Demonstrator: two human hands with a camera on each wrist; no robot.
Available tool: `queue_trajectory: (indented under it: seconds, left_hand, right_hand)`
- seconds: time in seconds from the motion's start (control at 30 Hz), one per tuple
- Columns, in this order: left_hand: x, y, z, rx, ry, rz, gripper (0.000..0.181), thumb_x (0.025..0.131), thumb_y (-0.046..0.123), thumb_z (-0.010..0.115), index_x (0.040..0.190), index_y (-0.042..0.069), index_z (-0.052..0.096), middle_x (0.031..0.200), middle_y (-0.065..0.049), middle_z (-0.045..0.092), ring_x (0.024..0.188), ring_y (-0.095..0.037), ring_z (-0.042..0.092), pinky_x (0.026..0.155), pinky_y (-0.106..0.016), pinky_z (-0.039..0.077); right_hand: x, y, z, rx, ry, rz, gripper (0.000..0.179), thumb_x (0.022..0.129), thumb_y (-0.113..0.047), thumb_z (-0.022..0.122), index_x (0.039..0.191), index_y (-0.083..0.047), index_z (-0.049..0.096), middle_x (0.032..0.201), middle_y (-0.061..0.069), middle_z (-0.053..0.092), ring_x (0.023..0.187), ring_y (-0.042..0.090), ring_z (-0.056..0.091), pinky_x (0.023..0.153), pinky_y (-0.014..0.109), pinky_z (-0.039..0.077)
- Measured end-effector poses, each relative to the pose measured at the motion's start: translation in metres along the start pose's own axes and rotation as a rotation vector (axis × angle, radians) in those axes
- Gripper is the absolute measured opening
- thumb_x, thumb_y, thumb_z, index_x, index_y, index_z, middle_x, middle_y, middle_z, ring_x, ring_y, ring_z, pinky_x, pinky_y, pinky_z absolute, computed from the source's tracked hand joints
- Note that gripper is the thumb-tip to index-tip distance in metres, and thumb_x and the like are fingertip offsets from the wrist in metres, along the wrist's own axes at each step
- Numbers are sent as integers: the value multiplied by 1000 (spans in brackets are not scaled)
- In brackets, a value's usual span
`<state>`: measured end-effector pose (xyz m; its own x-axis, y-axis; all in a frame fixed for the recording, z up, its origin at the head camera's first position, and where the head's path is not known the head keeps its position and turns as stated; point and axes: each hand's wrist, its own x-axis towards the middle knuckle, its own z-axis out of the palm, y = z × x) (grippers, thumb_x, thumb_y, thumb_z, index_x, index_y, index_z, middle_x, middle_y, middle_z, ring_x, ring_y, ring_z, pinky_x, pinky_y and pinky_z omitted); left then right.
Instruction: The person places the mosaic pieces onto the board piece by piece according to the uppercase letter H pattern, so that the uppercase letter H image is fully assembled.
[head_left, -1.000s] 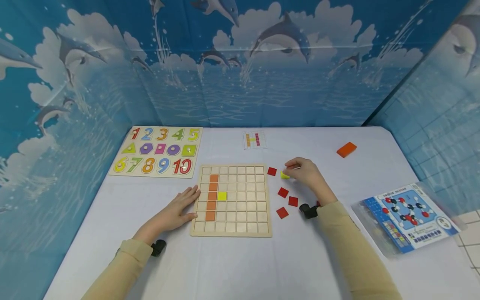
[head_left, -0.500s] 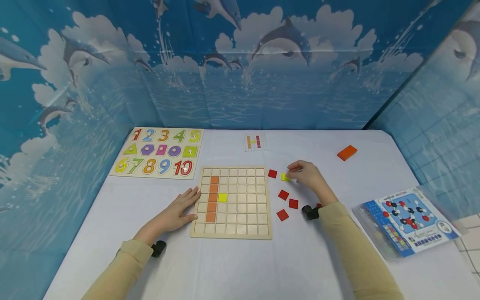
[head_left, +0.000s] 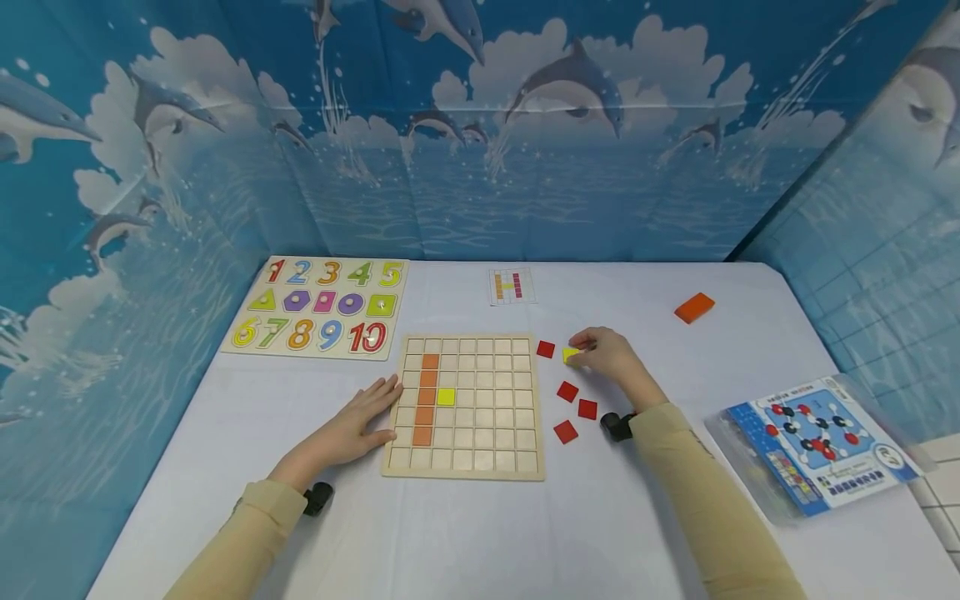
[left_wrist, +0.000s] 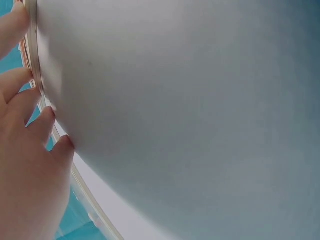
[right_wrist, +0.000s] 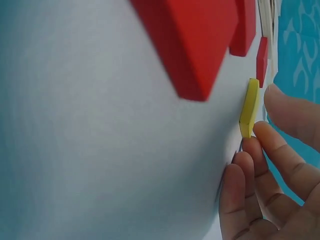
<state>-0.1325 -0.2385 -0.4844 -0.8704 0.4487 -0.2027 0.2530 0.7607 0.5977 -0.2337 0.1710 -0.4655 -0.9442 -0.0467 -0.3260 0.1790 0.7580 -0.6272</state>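
Note:
My left hand (head_left: 360,423) lies flat with spread fingers against the left edge of a wooden grid board (head_left: 474,462); its fingertips meet the board's edge in the left wrist view. On the board sit a column of orange square tiles (head_left: 427,396) and one yellow tile (head_left: 446,397). Right of the board, my right hand (head_left: 607,352) pinches a second yellow tile (right_wrist: 249,109) low at the tabletop, index fingertip at its end and thumb beside it. Several red square tiles (head_left: 567,391) lie around that hand, one of them (right_wrist: 195,45) large in the right wrist view.
A small pattern card (head_left: 512,287) lies beyond the board. At the back left is a number-and-shape puzzle (head_left: 315,310). An orange block (head_left: 694,308) sits at the back right, and a bagged molecule-picture box (head_left: 825,442) lies at the right. A dolphin curtain (head_left: 480,192) hangs behind.
The right hand has shifted slightly left over the yellow tile, thumb now at its near edge. The head view has tilted a little. My left hand stays at the board's edge.

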Motion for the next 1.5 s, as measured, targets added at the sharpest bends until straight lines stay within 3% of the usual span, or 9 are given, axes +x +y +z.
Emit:
queue_trajectory:
  seconds: [0.47, 0.7, 0.93, 1.5]
  left_hand:
    - [3, 2, -3, -2, -5, -1, 73, 95, 18, 65, 155, 5, 27, 166, -12, 15, 153, -36, 9, 125, -55, 7]
    - [5, 4, -5, -3, -13, -3, 73, 95, 18, 65, 155, 5, 27, 166, -12, 15, 153, -36, 9, 125, -56, 7]
    - [6, 4, -6, 0, -10, 0, 73, 95, 18, 66, 155, 5, 27, 166, -12, 15, 153, -36, 10, 125, -56, 7]
    - [3, 4, -4, -11, -7, -8, 73, 94, 18, 66, 155, 5, 28, 165, -12, 15, 153, -36, 11, 125, -56, 7]
  right_hand:
    - [1, -2, 0, -66, 41, -31, 27, 88, -8, 70, 113, 2, 65, 109, 19, 56, 97, 30, 52, 82, 36, 53]
    - [-2, -1, -3, -36, 21, 8, 23, 90, -11, 70, 108, -1, 60, 98, 14, 57, 89, 25, 52, 72, 28, 49]
    - [-9, -8, -3, 22, 8, -21, 22, 91, -15, 67, 110, -3, 64, 96, 12, 62, 82, 22, 58, 69, 24, 49]
    - [-30, -74, 61, 186, -185, -191, 11, 86, -15, 75, 95, -10, 71, 85, 2, 65, 73, 13, 59, 63, 21, 48]
